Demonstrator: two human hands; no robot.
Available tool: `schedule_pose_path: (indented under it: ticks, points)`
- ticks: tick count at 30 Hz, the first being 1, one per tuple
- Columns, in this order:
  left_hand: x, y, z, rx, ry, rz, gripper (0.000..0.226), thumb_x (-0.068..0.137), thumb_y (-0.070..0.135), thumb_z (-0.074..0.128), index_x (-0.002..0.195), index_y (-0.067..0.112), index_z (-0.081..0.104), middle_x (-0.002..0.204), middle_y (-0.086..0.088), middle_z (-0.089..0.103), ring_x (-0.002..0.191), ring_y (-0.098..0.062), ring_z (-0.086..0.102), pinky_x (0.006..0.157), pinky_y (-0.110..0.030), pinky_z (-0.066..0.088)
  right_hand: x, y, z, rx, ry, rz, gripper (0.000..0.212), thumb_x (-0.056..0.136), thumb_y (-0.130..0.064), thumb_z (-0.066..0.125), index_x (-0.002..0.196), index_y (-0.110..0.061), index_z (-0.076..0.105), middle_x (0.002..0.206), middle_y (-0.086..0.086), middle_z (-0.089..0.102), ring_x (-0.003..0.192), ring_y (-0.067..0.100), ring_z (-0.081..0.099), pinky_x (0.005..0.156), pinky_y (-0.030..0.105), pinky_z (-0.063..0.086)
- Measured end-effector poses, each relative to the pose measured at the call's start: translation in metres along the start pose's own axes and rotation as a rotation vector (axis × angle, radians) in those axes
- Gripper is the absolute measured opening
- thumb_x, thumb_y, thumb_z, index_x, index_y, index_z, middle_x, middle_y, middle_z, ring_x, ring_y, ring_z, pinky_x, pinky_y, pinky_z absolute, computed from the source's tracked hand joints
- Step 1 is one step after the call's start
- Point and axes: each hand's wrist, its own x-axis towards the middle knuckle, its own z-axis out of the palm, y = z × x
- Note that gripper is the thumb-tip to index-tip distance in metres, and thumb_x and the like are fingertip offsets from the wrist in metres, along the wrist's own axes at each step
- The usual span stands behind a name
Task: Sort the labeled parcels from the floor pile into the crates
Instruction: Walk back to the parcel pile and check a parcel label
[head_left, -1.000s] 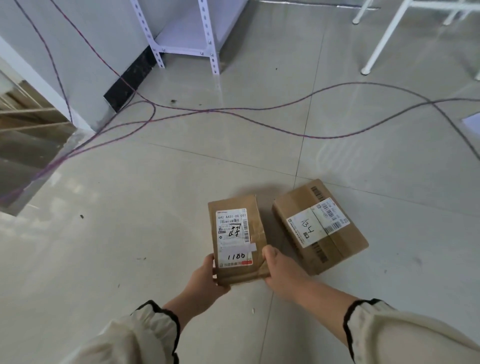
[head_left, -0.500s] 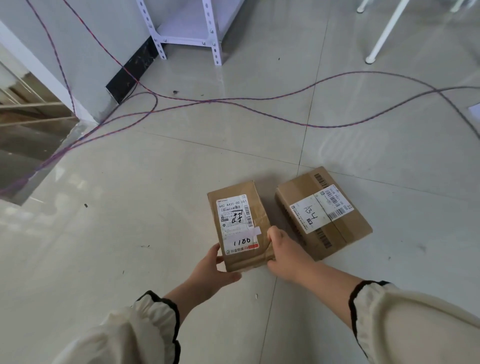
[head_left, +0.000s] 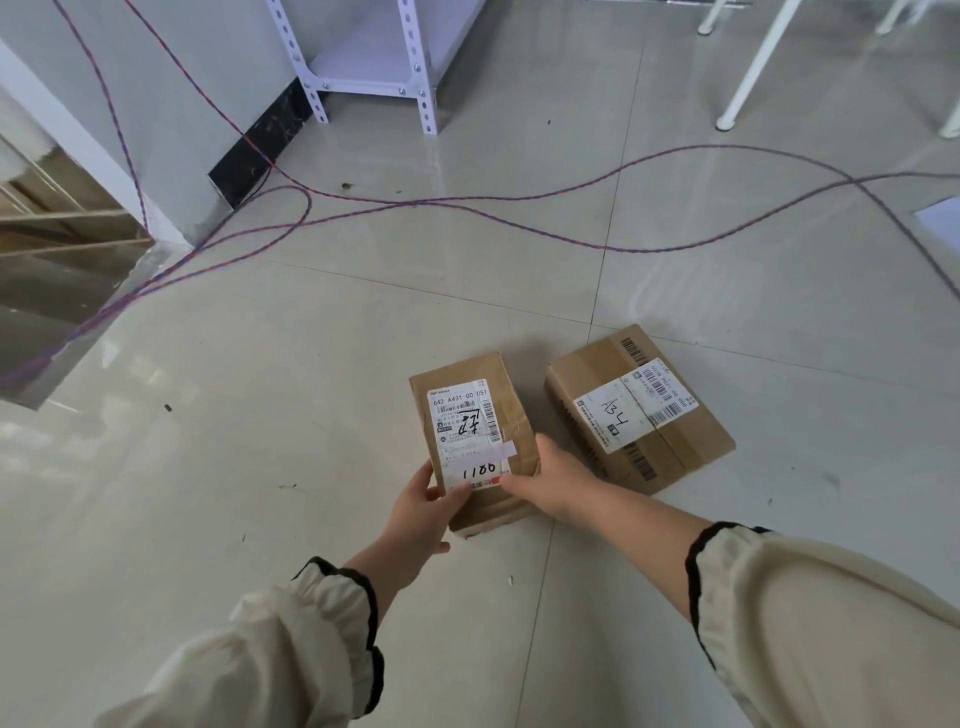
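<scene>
Matt brown cardboard parcels with white paper labels lie on glossy tiled floor.

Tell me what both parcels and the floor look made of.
Parcel marked 1100: brown kraft paper or thin card, matte, creased and taped, with a white paper label. Parcel marked A34: likely corrugated cardboard by its stiff square edges, with tape over the seam. Floor: glazed tile, probably ceramic; shiny reflections and grout lines.

The pale tiled floor carries a cardboard box labeled A34. Purple cables run across the tiles beyond the box. Farther beyond it stand a white shelving rack, leftward, and white frame legs, rightward.
</scene>
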Motion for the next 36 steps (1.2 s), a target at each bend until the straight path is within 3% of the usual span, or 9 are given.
schedule_pose_path:
  ticks: [5,12,17,19,24,27,30,33,36]
  points:
    - [0.004,-0.004,-0.004,-0.01,-0.001,0.061,0.056,0.087,0.032,0.065,0.138,0.035,0.042,0.105,0.006,0.065,0.099,-0.015,0.061,0.078,-0.04,0.056,0.015,0.008,0.0,0.052,0.05,-0.003,0.041,0.082,-0.025,0.067,0.121,-0.02,0.053,0.118,-0.001,0.06,0.101,0.014,0.061,0.092,0.036,0.052]
    - [0.007,-0.006,-0.007,-0.024,0.035,0.155,0.05,0.086,0.037,0.065,0.134,0.036,0.048,0.111,0.004,0.064,0.097,-0.015,0.064,0.075,-0.039,0.057,0.012,0.006,-0.001,0.189,0.008,-0.033,0.044,0.088,-0.022,0.063,0.129,-0.026,0.048,0.116,-0.009,0.061,0.107,0.011,0.057,0.098,0.034,0.047]
    - [-0.042,0.025,0.015,-0.135,0.064,0.194,0.038,0.089,0.033,0.06,0.127,0.037,0.054,0.109,0.011,0.065,0.091,-0.016,0.066,0.067,-0.035,0.053,-0.035,-0.022,-0.03,0.345,0.064,-0.032,0.022,0.093,-0.026,0.057,0.108,-0.04,0.05,0.099,-0.02,0.06,0.092,-0.002,0.056,0.071,0.016,0.045]
    - [-0.071,0.056,0.014,-0.164,0.062,0.235,0.042,0.084,0.041,0.066,0.124,0.043,0.055,0.113,0.004,0.066,0.092,-0.018,0.067,0.067,-0.027,0.055,-0.07,-0.045,-0.048,0.416,0.118,-0.039,0.02,0.093,-0.025,0.057,0.103,-0.042,0.053,0.1,-0.021,0.061,0.094,-0.003,0.056,0.068,0.013,0.042]
    - [-0.149,0.159,-0.003,-0.103,0.026,0.334,0.061,0.064,0.066,0.066,0.121,0.045,0.059,0.118,0.002,0.064,0.097,-0.02,0.066,0.084,-0.04,0.057,-0.17,-0.118,-0.112,0.45,0.231,-0.081,0.034,0.09,-0.012,0.059,0.107,-0.041,0.058,0.103,-0.026,0.064,0.097,-0.005,0.061,0.087,0.02,0.051]
    - [-0.226,0.245,-0.017,-0.111,-0.054,0.378,0.056,0.063,0.059,0.069,0.116,0.041,0.064,0.112,0.001,0.07,0.096,-0.022,0.069,0.084,-0.041,0.057,-0.242,-0.182,-0.172,0.427,0.258,-0.103,0.032,0.09,-0.013,0.059,0.105,-0.041,0.057,0.101,-0.023,0.066,0.091,-0.004,0.063,0.082,0.018,0.053]
    - [-0.322,0.336,-0.037,-0.114,-0.125,0.432,0.055,0.068,0.049,0.073,0.119,0.031,0.063,0.107,0.003,0.072,0.094,-0.019,0.071,0.077,-0.029,0.057,-0.327,-0.258,-0.231,0.396,0.283,-0.133,0.036,0.091,-0.016,0.058,0.113,-0.044,0.052,0.108,-0.023,0.064,0.1,0.001,0.061,0.088,0.023,0.051]
    - [-0.421,0.419,-0.057,-0.072,-0.183,0.481,0.038,0.085,0.027,0.068,0.122,0.025,0.06,0.104,0.004,0.073,0.088,-0.01,0.071,0.07,-0.021,0.056,-0.423,-0.336,-0.281,0.381,0.313,-0.163,0.036,0.093,-0.016,0.054,0.119,-0.042,0.048,0.102,-0.029,0.059,0.093,-0.006,0.057,0.076,0.009,0.046]
    - [-0.51,0.484,-0.072,-0.042,-0.213,0.537,0.027,0.091,0.018,0.06,0.117,0.026,0.06,0.099,0.008,0.071,0.074,0.003,0.069,0.057,-0.011,0.05,-0.511,-0.395,-0.315,0.37,0.366,-0.172,0.039,0.094,-0.02,0.053,0.13,-0.034,0.047,0.108,-0.02,0.059,0.095,-0.001,0.056,0.074,0.009,0.043]
